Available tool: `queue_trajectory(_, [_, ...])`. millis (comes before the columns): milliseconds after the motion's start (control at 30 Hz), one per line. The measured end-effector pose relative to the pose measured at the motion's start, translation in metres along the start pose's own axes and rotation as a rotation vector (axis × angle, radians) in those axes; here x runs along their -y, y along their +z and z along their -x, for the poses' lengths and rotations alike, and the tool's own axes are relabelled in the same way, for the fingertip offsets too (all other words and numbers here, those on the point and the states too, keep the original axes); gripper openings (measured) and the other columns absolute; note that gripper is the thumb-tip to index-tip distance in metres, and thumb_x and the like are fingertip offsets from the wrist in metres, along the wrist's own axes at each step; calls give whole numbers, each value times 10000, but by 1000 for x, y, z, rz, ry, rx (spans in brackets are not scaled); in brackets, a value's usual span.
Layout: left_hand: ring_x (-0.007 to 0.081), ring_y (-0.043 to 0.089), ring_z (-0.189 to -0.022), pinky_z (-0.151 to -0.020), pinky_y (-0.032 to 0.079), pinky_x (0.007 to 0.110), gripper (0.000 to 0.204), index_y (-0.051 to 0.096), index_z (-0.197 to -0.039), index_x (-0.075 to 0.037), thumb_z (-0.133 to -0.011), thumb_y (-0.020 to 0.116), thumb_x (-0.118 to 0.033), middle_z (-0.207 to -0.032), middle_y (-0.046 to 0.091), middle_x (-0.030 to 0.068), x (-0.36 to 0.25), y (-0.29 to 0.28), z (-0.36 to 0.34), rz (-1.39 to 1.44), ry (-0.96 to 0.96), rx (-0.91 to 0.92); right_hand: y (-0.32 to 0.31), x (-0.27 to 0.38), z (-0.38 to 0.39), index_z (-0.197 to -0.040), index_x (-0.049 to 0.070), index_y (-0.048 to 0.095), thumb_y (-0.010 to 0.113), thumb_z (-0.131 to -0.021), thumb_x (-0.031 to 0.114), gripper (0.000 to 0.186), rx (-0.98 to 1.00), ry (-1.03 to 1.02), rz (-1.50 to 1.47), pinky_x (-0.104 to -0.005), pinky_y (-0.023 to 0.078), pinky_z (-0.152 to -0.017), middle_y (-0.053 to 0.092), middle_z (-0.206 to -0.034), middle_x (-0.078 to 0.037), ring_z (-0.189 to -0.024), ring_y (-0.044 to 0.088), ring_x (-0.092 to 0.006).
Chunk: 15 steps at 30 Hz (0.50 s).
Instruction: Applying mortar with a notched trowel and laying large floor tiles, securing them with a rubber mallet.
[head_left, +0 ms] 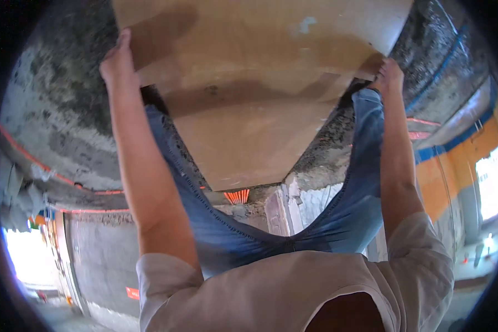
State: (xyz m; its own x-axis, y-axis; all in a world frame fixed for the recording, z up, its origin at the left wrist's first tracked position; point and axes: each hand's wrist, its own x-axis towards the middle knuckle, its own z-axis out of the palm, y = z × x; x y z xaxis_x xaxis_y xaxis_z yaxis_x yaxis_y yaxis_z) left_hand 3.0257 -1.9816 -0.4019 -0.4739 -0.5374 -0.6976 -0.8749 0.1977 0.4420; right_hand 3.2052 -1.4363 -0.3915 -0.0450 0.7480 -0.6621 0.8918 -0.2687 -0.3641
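My left hand (119, 62) is closed on the left edge of a large light-brown wooden board (249, 39), near its close corner, with the thumb along the top. At the opposite close corner, my right hand (389, 74) grips the same board's right edge; its fingers are partly hidden. Directly below it and nearer to me, a second light-brown board (243, 146) lies between my legs, with shadows across it. The far end of the upper board runs out of view. How far it rests on the lower one I cannot tell.
Rough grey concrete floor (66, 110) surrounds the boards. Orange-red conduit (30, 152) runs along the left, and several orange pipes (237, 196) stick out behind my legs. A blue line (440, 69) crosses the floor at right. An orange wall section (437, 174) stands beyond.
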Motion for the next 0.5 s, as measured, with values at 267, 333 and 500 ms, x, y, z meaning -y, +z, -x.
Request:
queue_trajectory(267, [94,378,-437,-397,283,260,351,632,-859,10,-742,771,-291,-758,579,32,-3,32,18,242,-69,-81,-31,-24,-60,-783,112,619,668,-758,178,86,80,-26,-111,-227,343,-396,532,-645,30,-487,480,-101])
queue_trajectory(333, [94,380,-438,-401,281,261,331,634,-845,3,-739,773,-278,-767,588,35,-2,27,11,159,-127,-71,-34,-24,-69,-810,105,633,661,-768,219,124,162,-85,-165,-237,374,-451,531,-659,18,-528,492,-110])
queue_trajectory(500, [220,620,-798,-583,477,301,490,595,-1025,81,-724,782,-258,-1024,630,166,3,31,6,253,-97,-19,-33,-20,-68,-853,91,633,638,-786,286,206,137,-13,-38,-273,405,-584,545,-744,-5,-669,518,-127])
